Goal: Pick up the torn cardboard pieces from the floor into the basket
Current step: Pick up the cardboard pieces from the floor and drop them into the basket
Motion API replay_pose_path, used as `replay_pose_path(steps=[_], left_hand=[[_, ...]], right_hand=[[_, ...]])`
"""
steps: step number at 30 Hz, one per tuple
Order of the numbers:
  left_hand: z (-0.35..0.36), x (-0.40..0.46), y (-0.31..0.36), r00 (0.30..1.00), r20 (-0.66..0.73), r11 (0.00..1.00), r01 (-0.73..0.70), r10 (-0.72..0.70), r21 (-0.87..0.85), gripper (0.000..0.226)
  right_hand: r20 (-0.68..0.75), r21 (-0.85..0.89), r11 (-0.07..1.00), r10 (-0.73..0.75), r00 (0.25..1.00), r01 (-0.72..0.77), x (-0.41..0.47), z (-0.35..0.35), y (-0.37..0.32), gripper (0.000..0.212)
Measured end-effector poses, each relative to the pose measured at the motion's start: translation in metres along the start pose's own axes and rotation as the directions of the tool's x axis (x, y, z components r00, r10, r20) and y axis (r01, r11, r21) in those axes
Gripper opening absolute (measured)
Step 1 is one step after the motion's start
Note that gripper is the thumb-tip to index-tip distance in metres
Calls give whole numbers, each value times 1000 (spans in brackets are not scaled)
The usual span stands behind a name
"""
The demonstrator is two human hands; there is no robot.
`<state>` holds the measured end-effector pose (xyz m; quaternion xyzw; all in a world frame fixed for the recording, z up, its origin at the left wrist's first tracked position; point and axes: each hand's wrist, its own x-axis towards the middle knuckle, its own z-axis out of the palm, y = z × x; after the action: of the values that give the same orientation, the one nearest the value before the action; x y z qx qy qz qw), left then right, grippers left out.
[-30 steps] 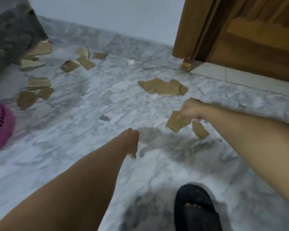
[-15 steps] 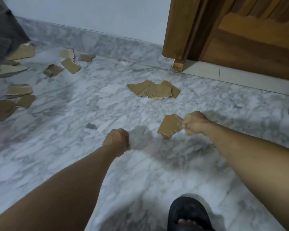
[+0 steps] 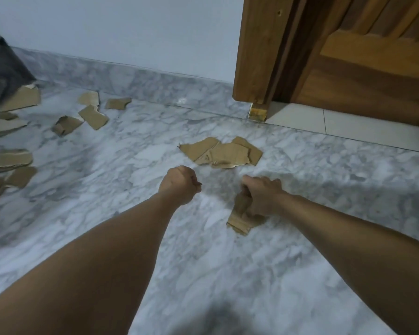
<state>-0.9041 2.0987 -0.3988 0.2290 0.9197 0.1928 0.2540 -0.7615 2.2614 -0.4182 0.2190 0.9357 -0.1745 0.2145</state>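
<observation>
Below right hand (image 3: pixel 261 195) grip | cardboard piece (image 3: pixel 240 220) hangs | fingers curled round it

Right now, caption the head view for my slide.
Right hand grips cardboard pieces; left hand hangs fisted; more scraps ahead.

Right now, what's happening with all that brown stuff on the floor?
A person is tidying torn cardboard off a marble floor. Their right hand grips cardboard pieces above the floor. Their left hand is curled in a fist and holds nothing that shows. A cluster of pieces lies just beyond both hands, near the wooden door. More scraps are scattered to the left along the wall. The basket is not in view.
</observation>
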Motion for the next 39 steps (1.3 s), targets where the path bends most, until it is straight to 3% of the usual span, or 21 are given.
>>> replay_pose_path(steps=[2, 6, 8, 11, 15, 18, 20, 23, 26, 28, 30, 33, 37, 39], left_hand=[[0, 15, 5, 999, -34, 1000, 0, -1, -21, 14], [-3, 50, 12, 994, -104, 998, 22, -29, -66, 16], [-4, 72, 15, 990, -139, 999, 13, -6, 47, 21], [-6, 99, 23, 994, -108, 979, 13, 9, 206, 22], [3, 118, 33, 999, -12, 968, 39, -38, 247, 22], [12, 113, 34, 993, -118, 899, 48, 4, 435, 32], [10, 107, 38, 985, -171, 896, 101, -28, 433, 28], [-7, 91, 41, 982, -146, 943, 155, -116, 295, 17], [-57, 67, 31, 989, -101, 979, 126, -111, 158, 8], [-97, 53, 19, 990, -108, 987, 103, -90, 123, 12], [-149, 40, 2, 978, -177, 987, 131, -113, 91, 29], [-233, 14, -22, 949, -271, 978, 190, -161, 85, 55], [-336, -26, -41, 935, -324, 955, 218, -145, 203, 32], [-383, -48, -57, 913, -380, 954, 235, -152, 183, 26]], right_hand=[[-2, 213, 977, 37, 999, -36, 14, -19, 3, 48], [-213, 420, 907, 135, 968, -34, 53, -60, 5, 29], [-238, 472, 877, 225, 945, -90, 78, -69, 7, 31], [-147, 306, 931, 255, 956, -201, 111, -67, 10, 66], [-89, 198, 955, 242, 966, -221, 130, -55, 10, 48], [-158, 205, 957, 241, 958, -207, 129, -56, 2, 60], [-180, 190, 968, 198, 963, -164, 128, -64, -2, 66], [-161, 200, 974, 136, 978, -103, 126, -81, -13, 79], [-94, 239, 971, 45, 995, -21, 119, -113, -41, 92], [-44, 249, 968, -30, 999, 40, 117, -139, -61, 68], [-8, 197, 974, -109, 994, 109, 114, -170, -96, 47], [-28, 114, 964, -240, 970, 241, 99, -218, -161, 45], [-92, 172, 915, -355, 930, 366, 65, -278, -244, 40], [-105, 230, 884, -393, 913, 407, 51, -299, -289, 36]])
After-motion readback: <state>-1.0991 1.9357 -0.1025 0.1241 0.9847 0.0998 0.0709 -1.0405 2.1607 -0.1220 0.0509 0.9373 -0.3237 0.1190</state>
